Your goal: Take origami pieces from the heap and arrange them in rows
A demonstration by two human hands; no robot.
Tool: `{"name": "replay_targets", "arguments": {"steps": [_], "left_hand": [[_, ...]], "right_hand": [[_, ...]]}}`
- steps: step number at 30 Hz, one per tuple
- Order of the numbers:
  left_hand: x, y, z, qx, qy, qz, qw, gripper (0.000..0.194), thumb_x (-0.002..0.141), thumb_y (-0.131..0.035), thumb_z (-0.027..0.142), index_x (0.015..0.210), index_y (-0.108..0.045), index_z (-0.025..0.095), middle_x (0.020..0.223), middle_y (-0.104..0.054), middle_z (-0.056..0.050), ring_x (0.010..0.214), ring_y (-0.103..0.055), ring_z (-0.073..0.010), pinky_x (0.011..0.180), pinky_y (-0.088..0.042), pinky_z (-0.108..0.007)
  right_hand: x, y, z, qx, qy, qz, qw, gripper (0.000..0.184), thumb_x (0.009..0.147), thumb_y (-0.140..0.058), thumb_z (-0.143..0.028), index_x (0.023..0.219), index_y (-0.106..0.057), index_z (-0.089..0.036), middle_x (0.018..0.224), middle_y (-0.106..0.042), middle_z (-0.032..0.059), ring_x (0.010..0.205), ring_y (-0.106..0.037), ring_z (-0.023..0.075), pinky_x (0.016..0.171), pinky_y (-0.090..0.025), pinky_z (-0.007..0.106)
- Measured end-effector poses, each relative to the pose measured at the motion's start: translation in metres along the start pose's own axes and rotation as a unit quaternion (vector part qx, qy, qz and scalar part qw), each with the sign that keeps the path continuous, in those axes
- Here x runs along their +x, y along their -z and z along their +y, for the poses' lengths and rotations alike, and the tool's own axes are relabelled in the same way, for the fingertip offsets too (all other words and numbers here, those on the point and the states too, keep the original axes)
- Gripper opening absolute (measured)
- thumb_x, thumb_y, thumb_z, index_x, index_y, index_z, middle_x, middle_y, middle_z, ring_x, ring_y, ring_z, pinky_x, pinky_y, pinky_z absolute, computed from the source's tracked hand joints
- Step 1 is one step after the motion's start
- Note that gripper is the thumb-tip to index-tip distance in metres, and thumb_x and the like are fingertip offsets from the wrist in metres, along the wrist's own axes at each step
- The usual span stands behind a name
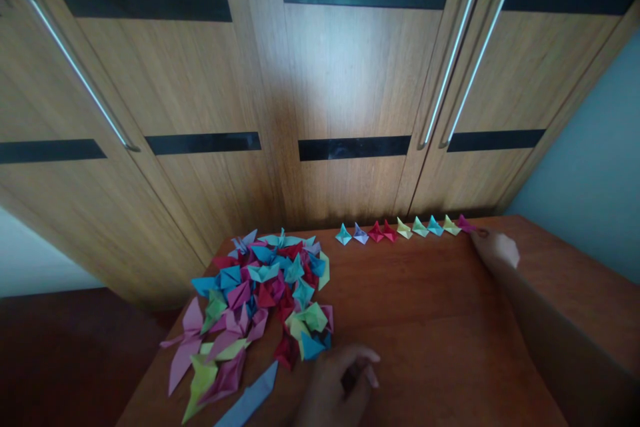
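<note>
At the right end of a row of small folded-paper pieces, my right hand (496, 249) pinches a magenta origami piece (466, 224) near the table's back edge. The row runs leftward along that edge, with a yellow origami piece (451, 225) beside the magenta one, red origami pieces (383, 231) midway and a turquoise origami piece (343, 234) at the left end. My left hand (337, 383) is low in the middle, loosely curled, thumb and forefinger apart, nothing visible in it. It lies close to a blue origami piece (313, 345) at the edge of a colourful pile.
The origami pile (263, 272) covers the left of the brown table (425, 327), with a pink folded figure (187, 345) at its outer edge. A pale blue paper strip (250, 400) lies in front. Wooden cabinet doors (350, 80) with metal handles stand directly behind the table.
</note>
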State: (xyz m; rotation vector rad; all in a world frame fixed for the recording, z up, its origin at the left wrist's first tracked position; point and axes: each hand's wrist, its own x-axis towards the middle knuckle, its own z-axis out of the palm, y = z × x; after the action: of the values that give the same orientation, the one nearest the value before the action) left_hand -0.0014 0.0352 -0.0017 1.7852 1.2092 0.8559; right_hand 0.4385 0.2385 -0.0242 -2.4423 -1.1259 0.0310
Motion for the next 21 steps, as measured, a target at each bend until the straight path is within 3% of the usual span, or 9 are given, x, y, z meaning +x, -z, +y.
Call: {"name": "replay_targets", "arguments": {"steps": [6,12,21], "left_hand": [[0.003,0.004,0.015,-0.018,0.004,-0.003,1.0,0.023,0.077,-0.05,0.012,0.089,-0.067,0.02,0.069,-0.067,0.0,0.064,-0.059,-0.0122,0.063,-0.042,-0.02],[0.0,0.003,0.023,-0.006,0.006,-0.006,1.0,0.026,0.077,-0.046,0.01,0.088,-0.067,0.02,0.07,-0.068,0.001,0.063,-0.058,-0.0118,0.062,-0.042,-0.021],[-0.002,0.005,0.022,0.009,-0.023,-0.022,0.999,0.029,0.078,-0.045,0.011,0.096,-0.066,0.019,0.076,-0.069,0.0,0.069,-0.06,-0.0125,0.066,-0.044,-0.021]], "right_hand": [[-0.02,0.002,-0.005,0.031,-0.016,0.048,0.998,0.049,0.078,-0.049,-0.044,0.116,-0.062,-0.016,0.101,-0.066,0.0193,0.095,-0.061,0.0339,0.069,-0.045,0.038],[-0.063,0.004,-0.02,0.109,0.002,0.088,0.99,0.044,0.077,-0.05,-0.04,0.111,-0.062,-0.015,0.088,-0.069,0.0135,0.085,-0.063,0.0296,0.071,-0.046,0.036],[-0.144,0.001,-0.064,0.189,0.096,0.046,0.976,0.038,0.079,-0.045,-0.044,0.094,-0.066,-0.016,0.08,-0.07,0.011,0.075,-0.064,0.0253,0.067,-0.046,0.032]]}}
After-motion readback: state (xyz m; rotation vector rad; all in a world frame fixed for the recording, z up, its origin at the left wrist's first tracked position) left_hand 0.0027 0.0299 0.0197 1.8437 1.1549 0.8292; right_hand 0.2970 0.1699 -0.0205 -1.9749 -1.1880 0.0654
